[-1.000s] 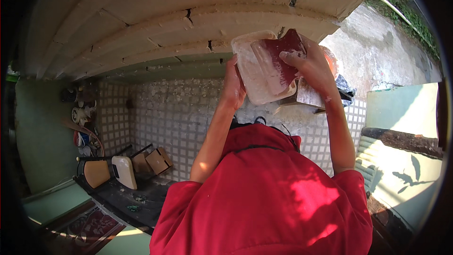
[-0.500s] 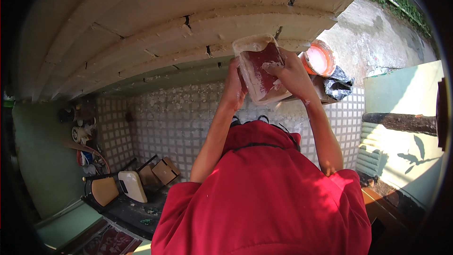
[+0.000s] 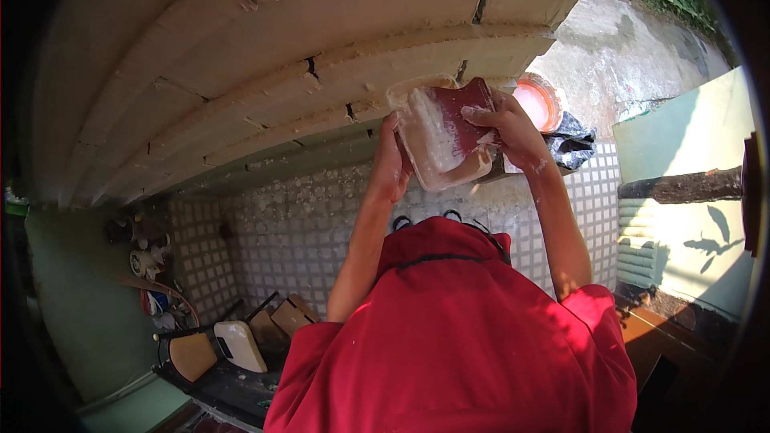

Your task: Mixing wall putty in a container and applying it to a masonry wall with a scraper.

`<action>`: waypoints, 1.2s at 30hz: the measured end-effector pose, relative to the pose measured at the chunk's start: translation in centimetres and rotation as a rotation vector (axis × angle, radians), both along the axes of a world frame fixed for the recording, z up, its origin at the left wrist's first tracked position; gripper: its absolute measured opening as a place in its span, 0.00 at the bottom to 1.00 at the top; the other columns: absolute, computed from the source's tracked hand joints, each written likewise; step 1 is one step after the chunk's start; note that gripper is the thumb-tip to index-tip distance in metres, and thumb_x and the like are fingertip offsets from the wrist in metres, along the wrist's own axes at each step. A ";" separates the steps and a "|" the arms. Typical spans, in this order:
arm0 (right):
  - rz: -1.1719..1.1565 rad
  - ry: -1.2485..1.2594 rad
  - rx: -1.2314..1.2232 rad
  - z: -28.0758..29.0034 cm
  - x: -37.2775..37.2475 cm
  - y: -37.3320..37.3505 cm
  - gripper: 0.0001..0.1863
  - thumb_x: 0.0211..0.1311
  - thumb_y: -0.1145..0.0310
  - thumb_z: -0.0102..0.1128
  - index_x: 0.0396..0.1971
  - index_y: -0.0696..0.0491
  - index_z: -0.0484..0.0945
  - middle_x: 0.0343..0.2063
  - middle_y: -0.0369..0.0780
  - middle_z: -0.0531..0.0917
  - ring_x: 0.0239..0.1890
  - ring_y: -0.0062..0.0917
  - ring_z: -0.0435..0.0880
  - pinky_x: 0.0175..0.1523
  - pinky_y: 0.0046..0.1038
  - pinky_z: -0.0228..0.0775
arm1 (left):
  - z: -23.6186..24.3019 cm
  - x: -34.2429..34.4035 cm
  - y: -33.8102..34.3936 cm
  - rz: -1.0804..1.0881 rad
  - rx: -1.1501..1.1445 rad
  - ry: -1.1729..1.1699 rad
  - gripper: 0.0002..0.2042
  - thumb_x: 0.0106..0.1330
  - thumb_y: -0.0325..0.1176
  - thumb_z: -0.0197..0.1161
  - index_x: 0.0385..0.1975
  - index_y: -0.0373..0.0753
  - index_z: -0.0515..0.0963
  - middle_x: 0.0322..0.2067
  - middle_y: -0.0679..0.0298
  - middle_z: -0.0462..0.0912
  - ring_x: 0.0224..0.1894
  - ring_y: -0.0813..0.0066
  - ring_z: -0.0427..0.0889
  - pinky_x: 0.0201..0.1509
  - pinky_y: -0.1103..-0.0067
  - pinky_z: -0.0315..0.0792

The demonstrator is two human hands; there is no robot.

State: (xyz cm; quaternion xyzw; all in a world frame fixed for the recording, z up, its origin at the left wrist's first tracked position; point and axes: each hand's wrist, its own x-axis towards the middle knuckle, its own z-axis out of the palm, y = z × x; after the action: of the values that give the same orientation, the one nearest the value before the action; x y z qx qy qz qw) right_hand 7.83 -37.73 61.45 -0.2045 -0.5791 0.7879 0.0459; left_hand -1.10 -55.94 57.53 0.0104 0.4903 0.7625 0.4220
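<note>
My left hand (image 3: 390,163) is closed around the left side of a translucent plastic tub (image 3: 433,180) smeared with whitish paste. In my right hand (image 3: 515,133) is a dark red, flat scraper (image 3: 464,106) with a notched or curved top edge, the thumb pressed on its face. The scraper lies over the tub's opening, with a broad streak of white paste along its left part. Paste also clings to my right fingers and wrist. What lies in the bottom of the tub is mostly hidden by the scraper.
A block wall (image 3: 385,56) with open joints rises just ahead. Right of my hands stand an orange bucket (image 3: 552,104) of white stuff and a crumpled black plastic bag (image 3: 571,141). Spattered tiles (image 3: 321,220) cover the floor. Chairs (image 3: 192,357) and cluttered items sit at lower left.
My right hand has moved slightly right and down with the scraper, which now sits further right across the tub. The tub has tilted, and more white paste shows on the scraper.
</note>
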 end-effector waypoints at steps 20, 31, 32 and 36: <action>-0.311 0.171 -0.218 5.6 2.8 2.5 0.11 0.64 0.69 0.61 0.45 0.54 0.77 0.36 0.34 0.85 0.30 0.16 0.83 0.30 0.19 0.78 | 0.5 -1.8 4.9 -0.133 0.181 -0.001 0.30 0.72 0.58 0.37 0.61 0.39 0.63 0.54 0.60 0.76 0.53 0.69 0.80 0.54 0.72 0.77; -0.469 0.733 -0.100 16.6 -4.5 7.4 0.14 0.66 0.68 0.58 0.48 0.59 0.74 0.42 0.41 0.83 0.40 0.25 0.84 0.47 0.27 0.82 | 0.1 -0.8 4.6 -0.063 0.177 -0.031 0.30 0.71 0.59 0.39 0.62 0.41 0.64 0.57 0.63 0.73 0.57 0.69 0.76 0.61 0.69 0.71; -0.483 0.753 -0.072 17.1 -5.1 7.7 0.15 0.67 0.68 0.58 0.49 0.60 0.74 0.42 0.42 0.83 0.41 0.26 0.85 0.49 0.27 0.82 | 0.0 -0.8 4.6 -0.065 0.177 -0.029 0.30 0.71 0.59 0.39 0.62 0.41 0.64 0.57 0.63 0.73 0.57 0.69 0.76 0.61 0.69 0.71; -0.443 0.660 -0.038 17.0 -7.0 8.8 0.14 0.67 0.69 0.57 0.48 0.61 0.74 0.42 0.44 0.82 0.42 0.27 0.85 0.50 0.27 0.82 | -0.1 -1.1 4.2 -0.051 0.162 -0.019 0.30 0.71 0.58 0.37 0.62 0.41 0.64 0.57 0.63 0.74 0.57 0.68 0.75 0.61 0.69 0.71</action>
State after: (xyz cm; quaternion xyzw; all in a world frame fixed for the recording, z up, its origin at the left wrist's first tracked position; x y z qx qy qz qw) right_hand 0.80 -28.96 78.43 -0.0610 -0.4603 0.7930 0.3945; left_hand -2.21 -51.69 57.44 0.0497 0.4226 0.7888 0.4435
